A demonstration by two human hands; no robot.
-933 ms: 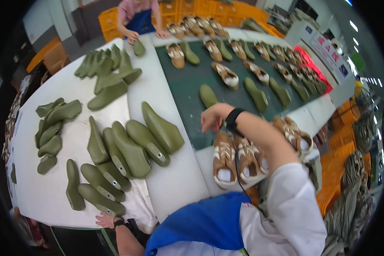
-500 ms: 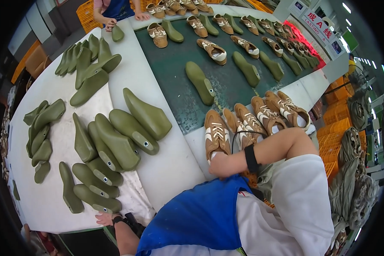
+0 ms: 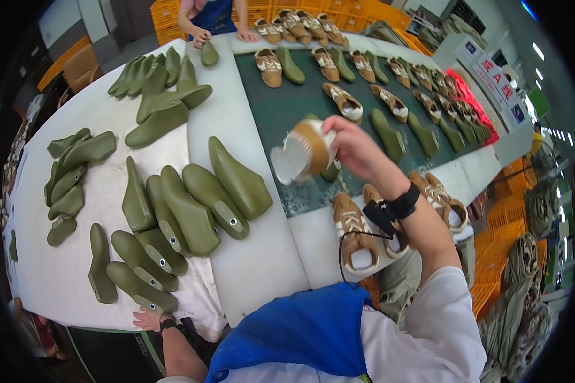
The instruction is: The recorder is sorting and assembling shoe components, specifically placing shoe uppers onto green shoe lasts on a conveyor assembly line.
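My right hand (image 3: 359, 148) is closed on a brown-and-white shoe upper (image 3: 305, 152), held above the green belt (image 3: 287, 199). The upper's pale underside shows, smeared by motion, and a green shoe last (image 3: 331, 170) on the belt is mostly hidden behind it. My left hand (image 3: 148, 318) lies at the white table's near edge, fingers spread, beside the end of a green last (image 3: 140, 287). Several more lasts (image 3: 188, 210) lie on the table ahead of it. Below my right forearm, brown shoes (image 3: 353, 233) stand in a row at the belt's near side.
Shoes and lasts stand in rows along the belt (image 3: 249, 83). Across the table, a co-worker's hand (image 3: 201, 37) holds a last (image 3: 209, 54). More lasts (image 3: 163, 96) are heaped on the white table (image 3: 246, 274). Orange crates (image 3: 492, 255) stand at the right.
My right hand has come up from the row of shoes and out over the belt, with a shoe upper in it. My left hand stays at the table edge. The view has shifted slightly.
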